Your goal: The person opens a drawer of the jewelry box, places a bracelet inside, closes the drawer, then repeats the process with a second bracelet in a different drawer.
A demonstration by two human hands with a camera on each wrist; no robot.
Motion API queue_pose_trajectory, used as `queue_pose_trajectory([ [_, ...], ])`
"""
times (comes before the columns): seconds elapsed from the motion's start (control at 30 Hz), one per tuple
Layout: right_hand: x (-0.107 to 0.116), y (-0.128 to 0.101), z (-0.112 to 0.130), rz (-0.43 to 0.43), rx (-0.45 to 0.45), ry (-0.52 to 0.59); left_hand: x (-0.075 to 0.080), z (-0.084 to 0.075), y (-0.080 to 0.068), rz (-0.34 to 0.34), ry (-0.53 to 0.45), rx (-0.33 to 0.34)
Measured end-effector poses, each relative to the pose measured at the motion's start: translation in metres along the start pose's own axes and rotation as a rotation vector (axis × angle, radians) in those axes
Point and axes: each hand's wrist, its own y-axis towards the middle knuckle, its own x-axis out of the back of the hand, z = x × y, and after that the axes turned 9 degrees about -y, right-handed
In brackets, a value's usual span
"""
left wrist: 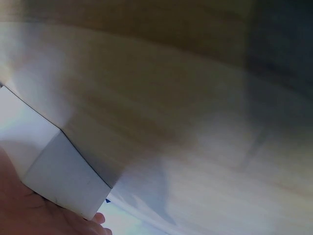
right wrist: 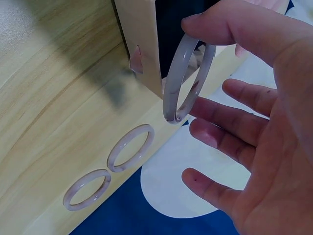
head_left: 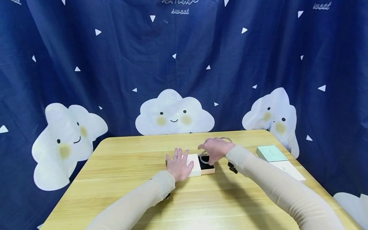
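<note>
A white slide-out box lies on the table, its peach-sided drawer pulled partly out to the right and lined in black. My left hand rests on the white sleeve with fingers spread. In the left wrist view that hand lies along the white sleeve. Over the drawer, my right hand pinches a pale, glossy bangle between thumb and fingers, its other fingers loosely extended. The bangle stands on edge against the black lining in the right wrist view.
Two more pale bangles lie on the table beyond the drawer, a nearer bangle and a farther bangle. At the table's right side are a mint-green box and a white flat piece. A blue cloud-patterned curtain hangs behind.
</note>
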Motion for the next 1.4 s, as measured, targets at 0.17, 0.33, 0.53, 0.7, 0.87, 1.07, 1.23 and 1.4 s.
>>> queue_pose_trajectory([
  [0.17,-0.001,0.001,0.003,0.004,0.006,0.004,-0.001,0.001,0.000,0.006,-0.003,0.004],
  [0.33,-0.002,0.002,0.007,0.005,0.012,-0.009,-0.002,0.002,0.002,0.004,-0.009,0.001],
  [0.53,-0.002,0.003,0.013,-0.001,0.028,-0.056,-0.002,0.002,0.001,0.001,-0.008,0.002],
  [0.7,-0.002,0.004,0.017,-0.012,0.030,-0.088,-0.001,0.001,0.001,0.010,-0.009,0.008],
  [0.87,-0.002,0.004,0.020,-0.027,0.040,-0.092,-0.002,0.002,0.002,0.016,-0.003,0.018],
  [1.07,0.000,0.005,0.023,-0.023,0.039,-0.087,0.001,0.001,-0.001,0.009,0.008,0.013],
  [1.23,0.002,0.004,0.024,-0.020,0.044,-0.078,0.002,-0.001,-0.003,-0.006,0.015,0.007],
  [1.4,0.002,0.004,0.025,-0.031,0.050,-0.081,0.001,0.000,-0.001,-0.003,0.012,0.009],
])
